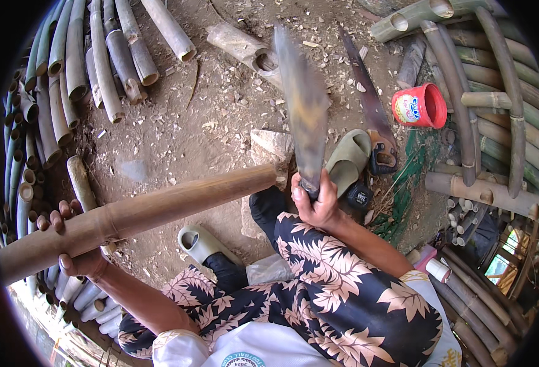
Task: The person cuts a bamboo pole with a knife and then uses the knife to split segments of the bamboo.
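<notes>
My left hand (86, 263) is wrapped round a brown bamboo pole (178, 202), fingers over its top and thumb below. The pole slants up to the right, its far end close to a pale block (272, 147) on the ground. In my right hand (317, 200) is the dark handle of a machete (303, 110). Its broad blade points away from me and is smeared by motion, right of the pole's end. A cut bamboo piece (239, 46) with a hole in it lies beyond, partly behind the blade.
Bamboo poles (120, 52) lie stacked at the left. On the right are a handsaw (367, 92), a red tub (413, 107), a black tape measure (359, 194) and a bamboo frame (495, 92). Sandals (349, 160) are by my feet. Chips litter the dirt.
</notes>
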`<action>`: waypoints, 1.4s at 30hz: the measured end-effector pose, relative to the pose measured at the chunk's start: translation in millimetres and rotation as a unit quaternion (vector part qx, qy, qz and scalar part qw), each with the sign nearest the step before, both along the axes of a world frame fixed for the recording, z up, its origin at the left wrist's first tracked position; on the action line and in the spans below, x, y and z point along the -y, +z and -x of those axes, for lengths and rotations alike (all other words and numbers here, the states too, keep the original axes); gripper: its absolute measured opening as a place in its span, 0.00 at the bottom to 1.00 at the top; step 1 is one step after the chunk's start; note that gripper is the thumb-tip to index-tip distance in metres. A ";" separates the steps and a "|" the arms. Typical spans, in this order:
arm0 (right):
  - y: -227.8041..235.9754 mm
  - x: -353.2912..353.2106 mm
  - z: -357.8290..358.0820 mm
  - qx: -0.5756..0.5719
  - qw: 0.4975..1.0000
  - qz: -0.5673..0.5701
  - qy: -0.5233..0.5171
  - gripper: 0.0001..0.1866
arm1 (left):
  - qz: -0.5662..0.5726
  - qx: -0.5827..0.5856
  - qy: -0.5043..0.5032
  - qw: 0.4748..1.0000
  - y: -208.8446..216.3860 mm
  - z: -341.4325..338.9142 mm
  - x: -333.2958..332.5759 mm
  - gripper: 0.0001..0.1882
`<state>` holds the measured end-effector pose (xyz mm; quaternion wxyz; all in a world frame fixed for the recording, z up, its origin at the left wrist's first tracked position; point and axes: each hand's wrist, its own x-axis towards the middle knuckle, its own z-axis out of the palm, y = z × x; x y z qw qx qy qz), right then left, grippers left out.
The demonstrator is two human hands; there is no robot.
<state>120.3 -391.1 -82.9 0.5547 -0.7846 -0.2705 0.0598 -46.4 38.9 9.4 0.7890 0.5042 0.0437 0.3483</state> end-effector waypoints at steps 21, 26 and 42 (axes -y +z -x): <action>-33.8 17.9 2.7 -0.205 0.913 0.343 0.077 0.19 | 0.061 -0.114 0.246 0.961 25.8 -30.3 26.2 0.25; 25.2 -12.1 0.0 -0.114 0.991 0.071 0.015 0.18 | 0.069 -0.046 0.163 0.983 25.7 -24.5 24.2 0.27; -18.9 7.9 2.8 -0.073 0.979 0.187 0.038 0.17 | 0.054 0.006 0.026 0.998 24.0 -12.6 7.4 0.36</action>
